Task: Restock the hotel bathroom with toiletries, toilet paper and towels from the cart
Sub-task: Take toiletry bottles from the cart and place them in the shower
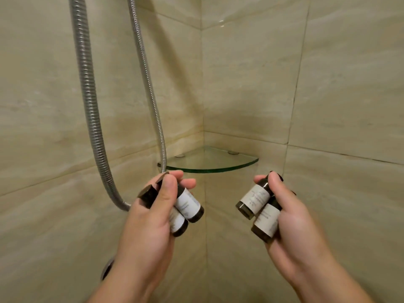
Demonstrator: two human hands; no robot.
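2 hands hold 4 toiletry bottles just below a glass shelf (209, 169).
Below-left of the shelf, the left hand (153, 217) has its grip clamped on the left pair (189, 204). Below-right, the right hand (290, 217) clamps the right pair (253, 199). Stand each upright, back from the rim.

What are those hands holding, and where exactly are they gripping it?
The left hand grips two small bottles just below their caps. The right hand holds two other bottles by their cap ends.

dark bottles (189, 206) w/ white labels, beige tiles (251, 84)
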